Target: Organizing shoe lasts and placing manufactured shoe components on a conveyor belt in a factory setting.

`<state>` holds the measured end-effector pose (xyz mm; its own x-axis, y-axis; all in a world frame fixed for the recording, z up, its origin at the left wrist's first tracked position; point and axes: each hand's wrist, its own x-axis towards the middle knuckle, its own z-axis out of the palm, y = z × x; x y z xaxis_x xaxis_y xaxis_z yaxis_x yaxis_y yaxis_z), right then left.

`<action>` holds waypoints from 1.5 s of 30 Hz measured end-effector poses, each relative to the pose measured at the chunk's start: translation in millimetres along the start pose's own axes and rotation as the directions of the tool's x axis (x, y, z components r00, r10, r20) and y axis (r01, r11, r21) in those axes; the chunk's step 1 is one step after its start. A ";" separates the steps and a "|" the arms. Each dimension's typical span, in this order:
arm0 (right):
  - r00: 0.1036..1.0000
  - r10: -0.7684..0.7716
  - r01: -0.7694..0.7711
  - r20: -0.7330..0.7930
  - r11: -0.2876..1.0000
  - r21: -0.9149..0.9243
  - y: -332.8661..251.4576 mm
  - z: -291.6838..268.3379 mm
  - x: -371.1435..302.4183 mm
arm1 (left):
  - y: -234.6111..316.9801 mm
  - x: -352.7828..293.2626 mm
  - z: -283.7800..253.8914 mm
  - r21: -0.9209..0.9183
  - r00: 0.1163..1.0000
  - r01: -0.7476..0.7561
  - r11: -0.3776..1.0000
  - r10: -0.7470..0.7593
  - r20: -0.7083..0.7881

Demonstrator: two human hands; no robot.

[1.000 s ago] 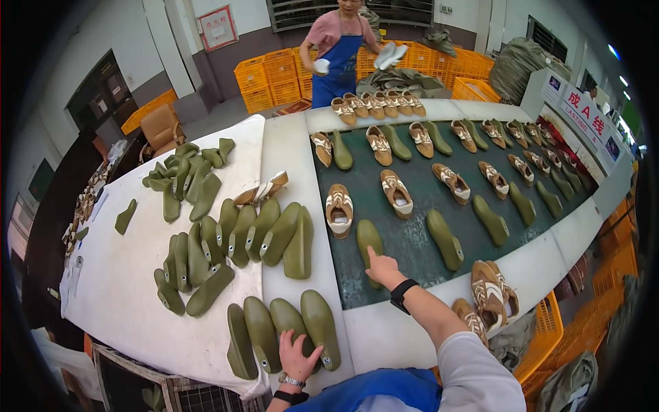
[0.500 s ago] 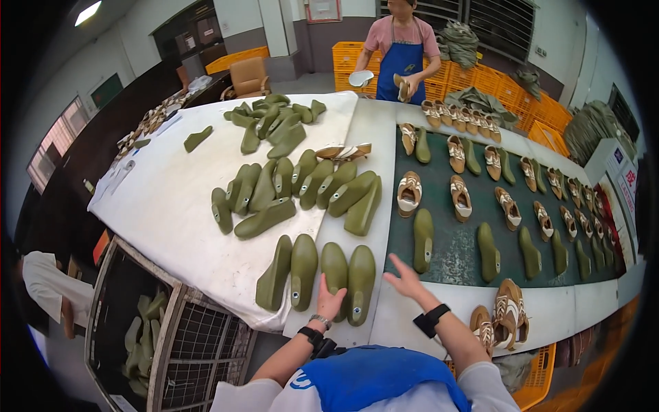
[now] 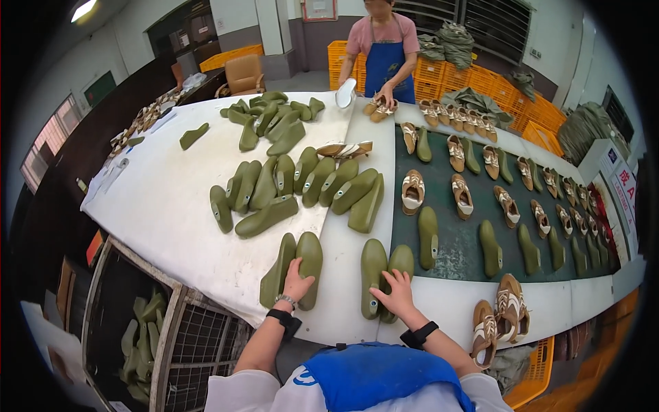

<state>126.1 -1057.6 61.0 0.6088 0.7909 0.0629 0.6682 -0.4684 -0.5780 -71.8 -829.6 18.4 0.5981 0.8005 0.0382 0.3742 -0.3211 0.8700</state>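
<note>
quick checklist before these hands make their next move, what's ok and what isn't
1. Left hand touching the left pair of green lasts: ok.
2. Right hand touching the right pair of green lasts: ok.
3. Firm grip by both hands: cannot tell, finger contact is partly hidden.
4. Gap between the two pairs: ok, they stand apart.
5. Brown shoes at the near edge apart from the right hand: ok.
6. Co-worker's hand away from these lasts: ok, at the far end.
</note>
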 end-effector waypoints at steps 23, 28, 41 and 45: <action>0.968 -0.082 0.129 0.239 0.973 -0.191 -7.2 -57.4 35.3 | 56.9 18.5 -15.1 0.798 0.963 -0.176 0.576 -0.066 0.260; 0.877 -0.345 0.407 0.333 0.904 -0.133 -30.8 -77.6 164.8 | 56.8 9.1 -18.6 0.354 0.833 -0.249 0.902 0.013 0.554; 0.739 -0.643 0.340 -0.200 0.613 -0.713 -25.4 63.1 524.8 | 47.5 -15.1 2.2 0.054 0.948 0.091 0.994 -0.104 0.302; 0.959 -0.283 0.220 -0.004 0.755 -0.618 -39.7 59.0 529.1 | 45.0 -14.4 1.2 -0.012 0.943 0.092 0.996 -0.083 0.321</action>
<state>396.5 -597.3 69.2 0.3965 0.8894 0.2274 0.9026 -0.4229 0.0802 -62.7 -856.1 56.4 0.7610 0.6190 -0.1942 0.4190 -0.2405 0.8755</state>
